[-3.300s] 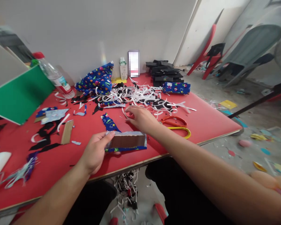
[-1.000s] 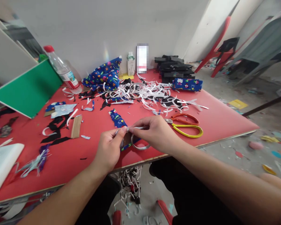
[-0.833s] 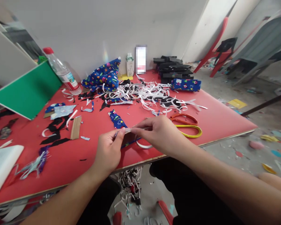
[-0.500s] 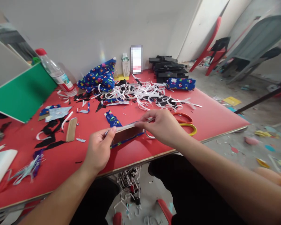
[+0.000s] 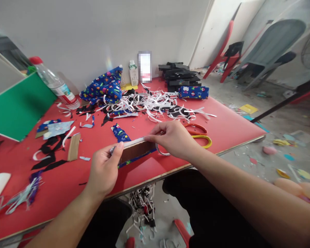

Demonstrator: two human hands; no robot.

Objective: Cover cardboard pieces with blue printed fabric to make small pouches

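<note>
A small cardboard box, brown inside and covered outside in blue patterned cloth, is held just over the front of the red table. My left hand is closed around its left end, thumb on the upper edge. Along that edge runs a white strip. Farther along it, the fingers of my right hand pinch the strip against the rim; my fingers hide the box's right end. Scissors with orange and yellow handles lie beside my right hand, partly covered. Behind the box rests a blue patterned scrap.
White and black strips are heaped mid-table, beside bunched blue cloth and a blue-covered box. Black pieces are stacked at the back. A bottle, a carton and a phone stand near the wall.
The view has swung slightly, so the table's things sit farther left. Both hands keep their grip on the box, with my right fingers still on the white strip.
</note>
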